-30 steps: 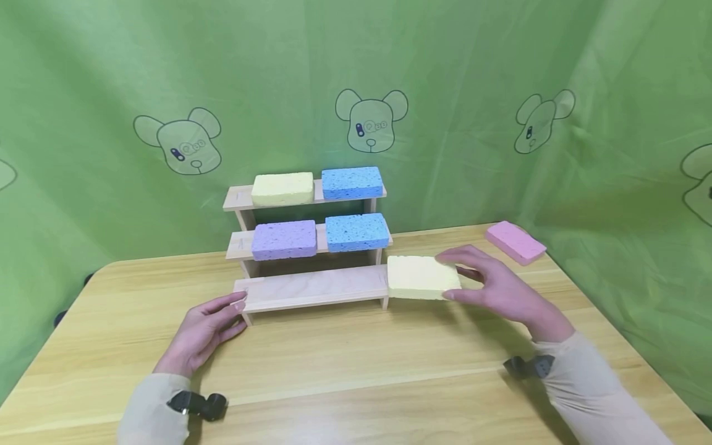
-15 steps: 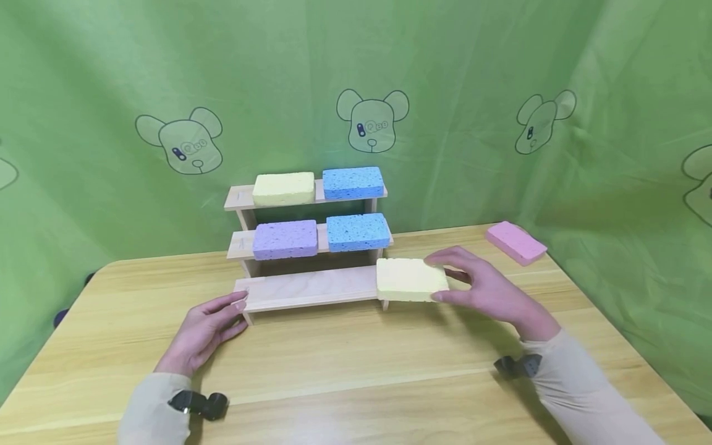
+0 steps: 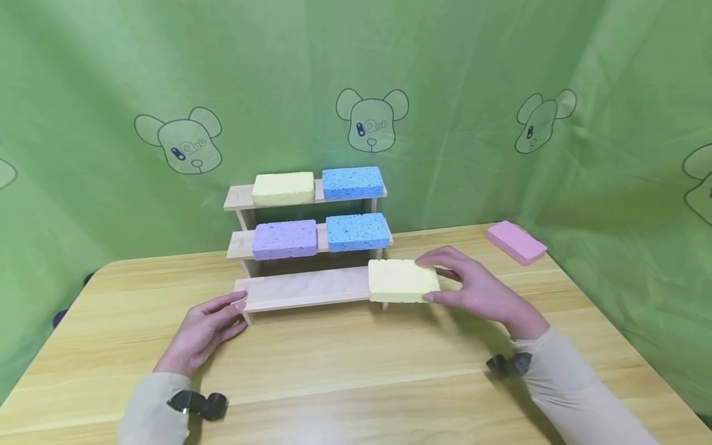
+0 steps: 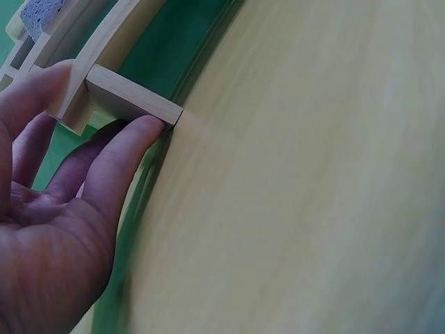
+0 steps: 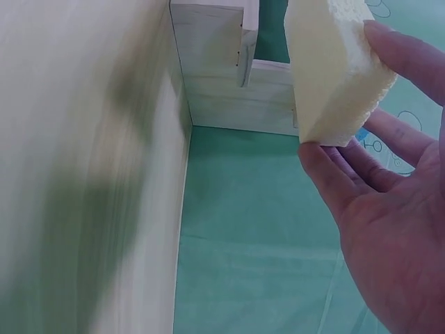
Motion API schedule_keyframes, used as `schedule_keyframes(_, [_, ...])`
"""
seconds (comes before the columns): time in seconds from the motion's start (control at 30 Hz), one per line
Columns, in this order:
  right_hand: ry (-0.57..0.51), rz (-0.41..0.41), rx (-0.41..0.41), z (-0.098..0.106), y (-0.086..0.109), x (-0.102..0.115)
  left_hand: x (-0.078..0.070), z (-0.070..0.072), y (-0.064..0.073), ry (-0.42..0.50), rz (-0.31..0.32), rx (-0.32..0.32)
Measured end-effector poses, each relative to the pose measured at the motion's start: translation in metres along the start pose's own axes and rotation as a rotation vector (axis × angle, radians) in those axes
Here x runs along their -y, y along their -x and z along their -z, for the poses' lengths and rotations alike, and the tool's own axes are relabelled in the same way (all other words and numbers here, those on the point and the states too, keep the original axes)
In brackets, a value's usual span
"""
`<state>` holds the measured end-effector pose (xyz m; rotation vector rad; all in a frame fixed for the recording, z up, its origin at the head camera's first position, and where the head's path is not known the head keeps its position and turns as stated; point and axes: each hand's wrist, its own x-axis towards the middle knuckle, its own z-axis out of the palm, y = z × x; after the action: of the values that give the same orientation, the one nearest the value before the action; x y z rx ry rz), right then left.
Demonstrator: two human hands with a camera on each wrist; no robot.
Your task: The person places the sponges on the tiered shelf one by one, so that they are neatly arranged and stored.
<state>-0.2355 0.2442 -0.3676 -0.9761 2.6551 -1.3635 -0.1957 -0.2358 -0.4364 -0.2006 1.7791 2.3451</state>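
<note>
A three-tier wooden display rack (image 3: 311,290) stands on the table. My left hand (image 3: 203,334) holds the left end of its lowest tier; in the left wrist view, the fingers (image 4: 122,163) reach the end board and its leg. My right hand (image 3: 481,290) pinches a pale yellow sponge (image 3: 402,281) by its right end, thumb at the near edge and fingers at the far one. The sponge overlaps the right end of the lowest tier in the head view. In the right wrist view, the sponge (image 5: 334,76) is tilted, close by the rack's end.
On the top tier lie a yellow sponge (image 3: 283,188) and a blue sponge (image 3: 353,183). The middle tier bears a purple sponge (image 3: 285,240) and another blue sponge (image 3: 358,232). A pink sponge (image 3: 515,242) lies at the table's back right, near the green curtain (image 3: 456,179).
My right hand has moved left with the yellow sponge, from beside the rack to over the lowest tier's right end. The left hand has stayed at the rack's left end.
</note>
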Motion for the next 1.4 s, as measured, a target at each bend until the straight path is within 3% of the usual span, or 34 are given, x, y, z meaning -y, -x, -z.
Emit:
schedule_keyframes(0.9, [0.009, 0.008, -0.009, -0.009, -0.008, 0.004, 0.0, 0.001, 0.0, 0.007, -0.003, 0.011])
schedule_keyframes(1.4, [-0.019, 0.015, 0.002, -0.024, -0.017, 0.013, 0.0, 0.0, 0.0, 0.007, -0.002, 0.011])
